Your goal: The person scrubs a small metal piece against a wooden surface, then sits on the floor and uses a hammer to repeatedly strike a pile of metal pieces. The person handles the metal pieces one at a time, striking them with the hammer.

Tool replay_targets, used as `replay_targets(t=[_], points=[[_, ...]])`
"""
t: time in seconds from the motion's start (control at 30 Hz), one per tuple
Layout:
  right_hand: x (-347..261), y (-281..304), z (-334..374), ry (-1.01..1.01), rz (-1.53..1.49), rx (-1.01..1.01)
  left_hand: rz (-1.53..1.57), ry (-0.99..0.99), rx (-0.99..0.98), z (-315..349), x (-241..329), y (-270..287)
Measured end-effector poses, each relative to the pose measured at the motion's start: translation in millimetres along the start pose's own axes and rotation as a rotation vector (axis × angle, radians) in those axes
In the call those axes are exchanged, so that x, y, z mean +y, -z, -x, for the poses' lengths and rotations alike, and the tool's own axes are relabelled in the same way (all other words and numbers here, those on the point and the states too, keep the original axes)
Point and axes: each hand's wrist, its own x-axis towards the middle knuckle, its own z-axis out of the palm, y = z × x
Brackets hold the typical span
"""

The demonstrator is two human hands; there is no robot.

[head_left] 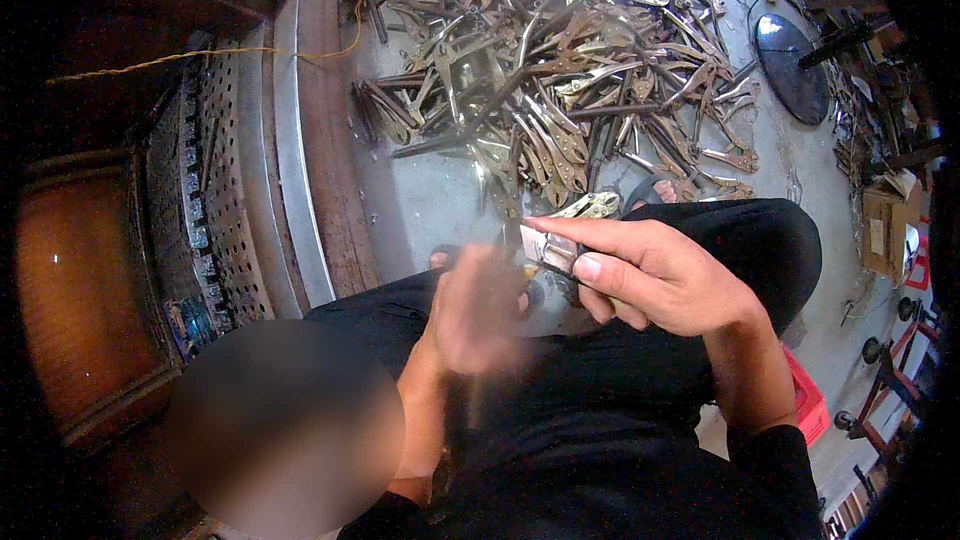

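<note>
My right hand is closed, its thumb and forefinger pinching a small block-like piece with a pale face and a dark, shiny side. Close to its left is my left hand, smeared by motion, so its fingers do not show clearly. A blurred greyish streak rises above that hand, and I cannot make out what it is. Beyond both hands a big heap of metal locking pliers covers the floor. One pair of bright pliers lies at its near edge, just past my right hand.
To the left stands a rusty metal frame with a perforated panel, and a yellow cord runs across it. At the right are a round black disc, a cardboard box and a red plastic crate. My black-trousered knees flank the work.
</note>
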Motion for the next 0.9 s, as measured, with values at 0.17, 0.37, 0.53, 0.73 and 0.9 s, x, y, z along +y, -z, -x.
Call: replay_targets(t=[0.17,0.37,0.53,0.73,0.9], points=[[2,-1,1,-0.017,-0.009,-0.003,-0.006,0.000,-0.036,0,1,4],[-2,-2,1,-0.062,-0.035,-0.026,-0.066,-0.060,-0.015,3,-7,4],[3,-6,-1,-0.056,-0.067,0.034,-0.178,-0.118,0.005,3,-1,5],[36,-20,-19,-0.064,-0.253,0.291,-0.393,-0.218,-0.027,-3,-1,-2],[20,-3,-16,0.006,-0.467,0.360,-0.277,-0.118,0.069,0,-18,1]])
